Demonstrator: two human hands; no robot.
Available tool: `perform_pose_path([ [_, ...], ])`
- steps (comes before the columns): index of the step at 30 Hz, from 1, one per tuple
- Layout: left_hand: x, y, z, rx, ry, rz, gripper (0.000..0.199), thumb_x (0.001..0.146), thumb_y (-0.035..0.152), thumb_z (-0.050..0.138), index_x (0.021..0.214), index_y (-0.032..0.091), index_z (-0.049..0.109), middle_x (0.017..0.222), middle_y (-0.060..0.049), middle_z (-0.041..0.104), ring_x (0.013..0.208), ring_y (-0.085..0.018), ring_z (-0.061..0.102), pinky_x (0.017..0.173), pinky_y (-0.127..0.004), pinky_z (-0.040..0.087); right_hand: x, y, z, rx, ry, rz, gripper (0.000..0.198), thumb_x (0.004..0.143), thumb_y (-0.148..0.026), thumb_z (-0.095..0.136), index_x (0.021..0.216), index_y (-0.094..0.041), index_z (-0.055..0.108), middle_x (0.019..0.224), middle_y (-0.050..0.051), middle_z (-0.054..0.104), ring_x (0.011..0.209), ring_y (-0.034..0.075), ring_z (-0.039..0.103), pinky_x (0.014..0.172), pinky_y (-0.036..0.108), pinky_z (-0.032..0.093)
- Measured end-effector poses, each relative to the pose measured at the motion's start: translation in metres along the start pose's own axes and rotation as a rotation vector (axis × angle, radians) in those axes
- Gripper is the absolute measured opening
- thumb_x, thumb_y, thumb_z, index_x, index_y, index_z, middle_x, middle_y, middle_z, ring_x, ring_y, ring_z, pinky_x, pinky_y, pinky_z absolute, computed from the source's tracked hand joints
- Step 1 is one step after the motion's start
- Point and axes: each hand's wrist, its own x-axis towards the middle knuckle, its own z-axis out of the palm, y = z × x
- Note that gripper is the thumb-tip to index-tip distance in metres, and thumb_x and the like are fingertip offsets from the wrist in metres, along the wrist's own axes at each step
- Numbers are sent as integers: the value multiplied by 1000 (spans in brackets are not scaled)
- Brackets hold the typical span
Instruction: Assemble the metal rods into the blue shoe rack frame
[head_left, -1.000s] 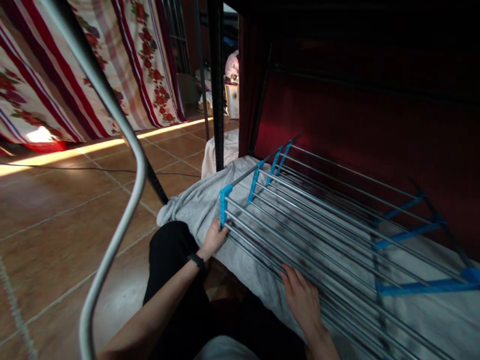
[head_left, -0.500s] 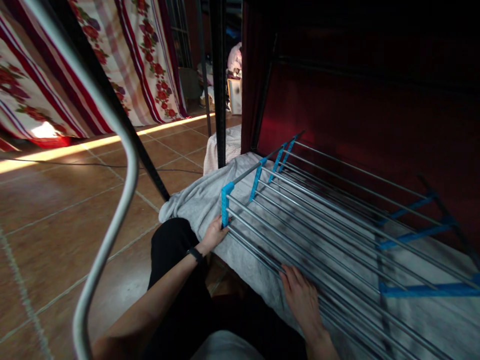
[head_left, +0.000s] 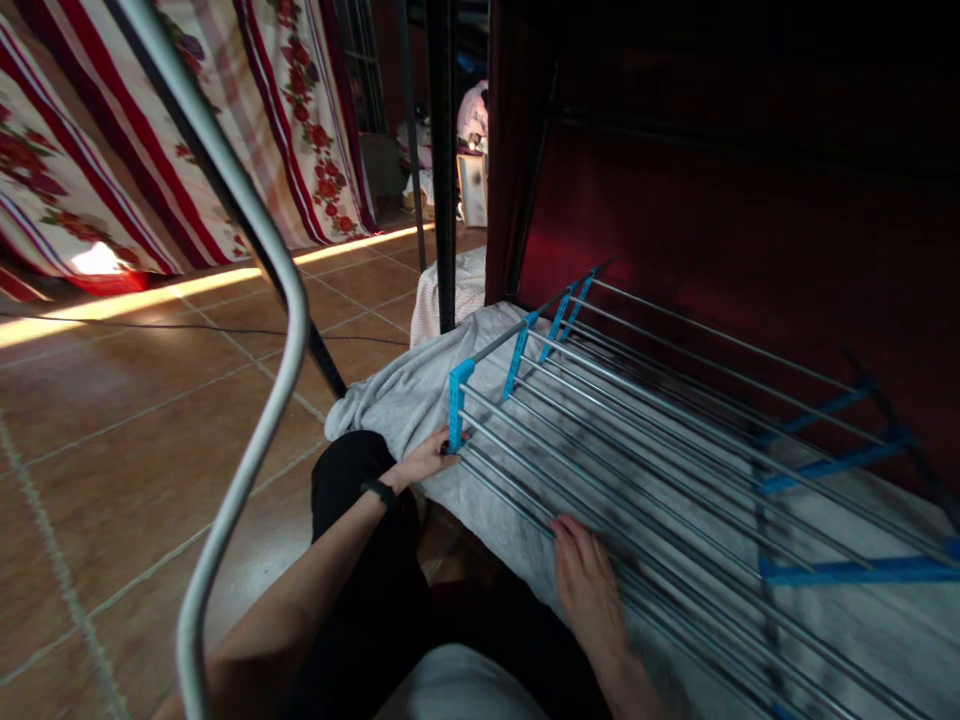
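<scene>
A rack of grey metal tubes with blue plastic brackets (head_left: 600,430) lies across a grey blanket (head_left: 442,385). At its near left corner, my left hand (head_left: 426,458) is closed around the foot of the blue end bracket (head_left: 457,410); some of its fingers are hidden behind the bracket. My right hand (head_left: 589,585) lies farther right over the front tubes, fingers close together and bent across them; where its thumb sits is hard to see. A dark band circles my left wrist.
A bent white metal tube (head_left: 262,420) rises close on my left. Beyond the blanket stands a black post (head_left: 444,200), and a dark red panel (head_left: 637,220) closes off the back. Tiled floor (head_left: 172,400) with a thin cable and a striped floral curtain (head_left: 300,120) are at left.
My right hand has shifted slightly left along the front tubes. My left hand keeps its place at the corner bracket. The near white tube appears farther right as the view moves.
</scene>
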Motion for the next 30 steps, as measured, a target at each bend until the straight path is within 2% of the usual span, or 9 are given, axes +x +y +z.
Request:
perform_pose_path([
  [3, 0, 0, -7, -13, -47, -6, 38, 71, 25, 68, 110, 22, 70, 111, -7, 63, 99, -24, 60, 90, -37, 51, -8, -11, 11, 42, -32, -27, 48, 97, -9, 34, 142, -20, 47, 134, 12, 60, 121, 23, 58, 101, 43, 51],
  [7, 2, -4, -7, -13, -65, -6, 43, 69, 22, 66, 112, 22, 69, 110, -7, 62, 95, -22, 59, 88, -36, 51, -11, -10, 26, -69, -29, 107, 43, 99, -17, 40, 141, -16, 48, 133, 16, 61, 121, 27, 58, 99, 47, 50],
  [12, 4, -9, -1, 7, 1, -15, 35, 69, 21, 65, 103, 21, 70, 108, -7, 61, 92, -21, 60, 85, -35, 52, -1, 0, 33, -160, -83, 180, 31, 100, -18, 43, 126, -18, 59, 119, 14, 67, 109, 25, 64, 93, 40, 51],
  [17, 5, -11, 7, 40, 74, -11, 27, 71, 23, 65, 98, 20, 70, 108, -8, 61, 93, -22, 62, 85, -36, 53, 7, 5, 37, -156, -73, 217, 27, 101, -18, 42, 116, -21, 63, 100, 9, 71, 89, 21, 68, 79, 33, 53],
  [21, 6, -13, 12, 73, 107, 4, 26, 74, 25, 64, 98, 18, 68, 107, -9, 61, 98, -23, 61, 90, -38, 53, 5, 6, 40, -159, -101, 259, 27, 102, -21, 42, 120, -22, 62, 101, 7, 71, 89, 19, 68, 76, 30, 52],
  [26, 11, -14, 13, 125, 146, 10, 25, 71, 27, 65, 93, 16, 67, 102, -10, 63, 96, -24, 61, 92, -40, 53, 4, 6, 44, -133, -139, 307, 28, 103, -23, 44, 123, -24, 62, 104, 7, 71, 93, 19, 68, 79, 30, 52],
  [30, 14, -6, 13, 154, 138, 61, 23, 73, 36, 62, 86, 17, 66, 105, -11, 65, 101, -27, 61, 96, -43, 52, 7, 4, 45, -105, -160, 341, 27, 102, -25, 46, 124, -27, 62, 110, 6, 71, 95, 19, 68, 83, 32, 53],
])
